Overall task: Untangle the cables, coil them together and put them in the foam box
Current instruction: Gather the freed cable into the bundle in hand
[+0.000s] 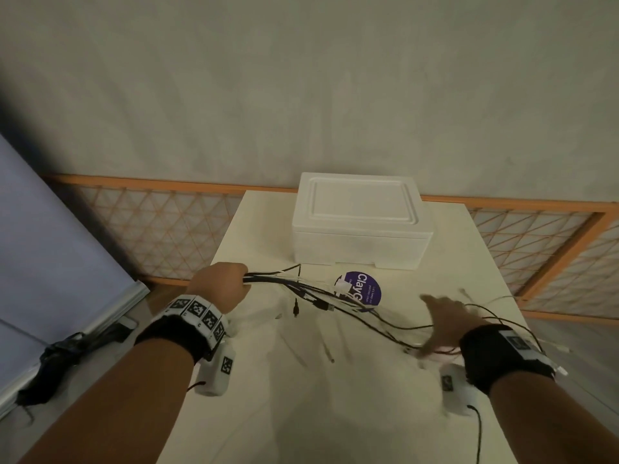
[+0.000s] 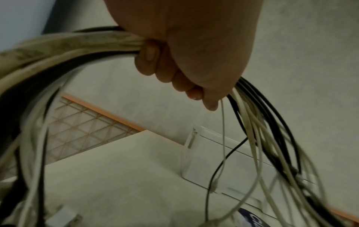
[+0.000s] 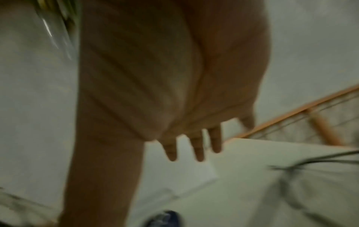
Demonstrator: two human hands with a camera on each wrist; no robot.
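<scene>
My left hand (image 1: 223,287) grips a bundle of black and white cables (image 1: 321,296) above the table's left side; in the left wrist view its fingers (image 2: 165,72) curl round the cables (image 2: 258,122), which hang in loops on both sides. The strands trail rightward across the table toward my right hand (image 1: 445,321). That hand is blurred, its fingers (image 3: 196,147) spread straight and holding nothing, with loose cable ends (image 1: 495,309) beside it. The white foam box (image 1: 360,219), lid on, stands at the table's far end.
A round purple sticker (image 1: 363,289) lies on the cream table (image 1: 335,396) under the cables, just in front of the box. An orange lattice screen (image 1: 160,229) runs behind the table. A black bundle (image 1: 67,363) lies on the floor at left.
</scene>
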